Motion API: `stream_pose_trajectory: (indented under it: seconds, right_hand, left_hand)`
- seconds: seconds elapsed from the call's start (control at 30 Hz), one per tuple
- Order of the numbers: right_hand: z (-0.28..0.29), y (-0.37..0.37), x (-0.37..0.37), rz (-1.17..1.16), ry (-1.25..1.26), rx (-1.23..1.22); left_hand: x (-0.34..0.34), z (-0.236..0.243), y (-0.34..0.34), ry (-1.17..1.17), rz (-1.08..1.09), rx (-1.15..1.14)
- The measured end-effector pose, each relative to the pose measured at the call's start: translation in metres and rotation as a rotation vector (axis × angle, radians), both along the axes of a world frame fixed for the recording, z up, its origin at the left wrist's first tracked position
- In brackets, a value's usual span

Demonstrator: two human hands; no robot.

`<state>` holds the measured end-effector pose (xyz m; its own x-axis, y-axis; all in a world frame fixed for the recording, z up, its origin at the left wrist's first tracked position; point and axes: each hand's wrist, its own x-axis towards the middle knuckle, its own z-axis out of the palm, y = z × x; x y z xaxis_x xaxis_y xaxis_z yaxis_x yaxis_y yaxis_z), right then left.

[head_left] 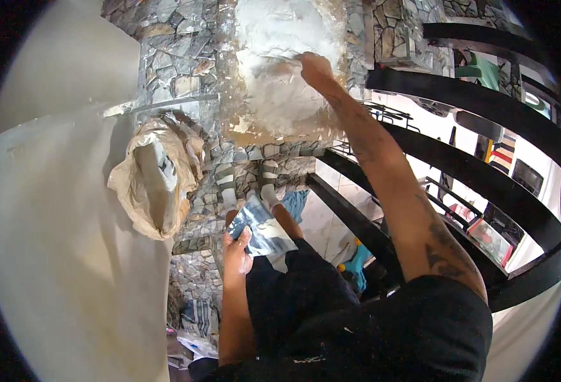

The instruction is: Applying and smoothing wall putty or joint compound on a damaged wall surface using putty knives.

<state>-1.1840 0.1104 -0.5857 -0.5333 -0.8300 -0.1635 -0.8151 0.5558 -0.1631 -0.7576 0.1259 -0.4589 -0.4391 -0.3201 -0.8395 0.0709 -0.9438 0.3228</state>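
Observation:
My right hand [313,67] reaches forward with closed fingers round a flat metal tool [285,62], probably a blade, partly blurred over white, wet-looking paste [271,28] on a tan board [232,130]. Low at the middle, my left hand [237,249] grips a square blue-grey plate [262,226] smeared with white paste, thumb on its top. To the left stands an open, crumpled paper sack [156,223] with pale contents inside.
Stone-clad steps [175,67] surround the board, beside a pale wall [51,254]. My feet in striped sandals [269,184] stand below it. Curved black rails [459,89] run along the right, with household items [490,242] on the floor below and bags [194,318] behind me.

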Motion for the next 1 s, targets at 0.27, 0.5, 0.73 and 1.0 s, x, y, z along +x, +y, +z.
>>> stream_pose_trajectory:
  seconds: [0.27,0.5,0.73,1.0]
  right_hand:
    - [-0.017,0.012,0.068,0.167,0.059,0.021]
    - [0.076,0.005,0.025,-0.133,-0.577,-0.103]
    - [0.288,0.028,0.051,-0.031,-0.514,-0.437]
    - [0.481,0.082,0.182,0.021,-0.309,-0.965]
  left_hand:
    - [-0.023,-0.009,-0.004,-0.041,0.066,-0.065]
    - [-0.064,-0.049,-0.035,-0.026,0.010,-0.191]
    - [-0.127,0.018,-0.077,0.234,0.078,-0.237]
    - [-0.132,0.246,-0.074,0.593,0.076,-0.194]
